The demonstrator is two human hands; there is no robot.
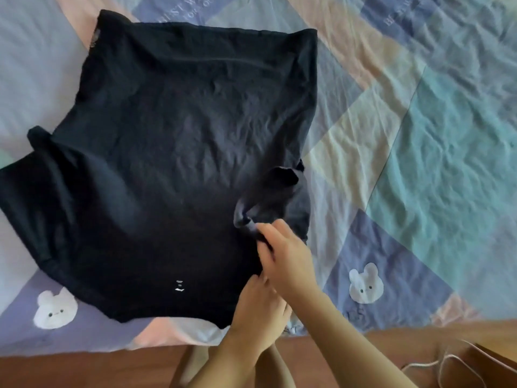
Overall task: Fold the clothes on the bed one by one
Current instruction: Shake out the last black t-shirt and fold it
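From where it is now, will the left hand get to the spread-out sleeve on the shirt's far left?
Probably yes. The left hand rests at the black shirt's near edge, and nothing lies between it and the left sleeve.

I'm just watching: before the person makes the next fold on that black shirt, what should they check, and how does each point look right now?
1. Black shirt lies spread on the bed sheet: ok.
2. Right hand pinches the folded-in sleeve: ok.
3. Left hand rests at the shirt's near edge: ok.
4. Sleeve lies flat: not ok, bunched.
5. Far sleeve folded in: not ok.
6. White cloth under the near edge, whether it snags: cannot tell.
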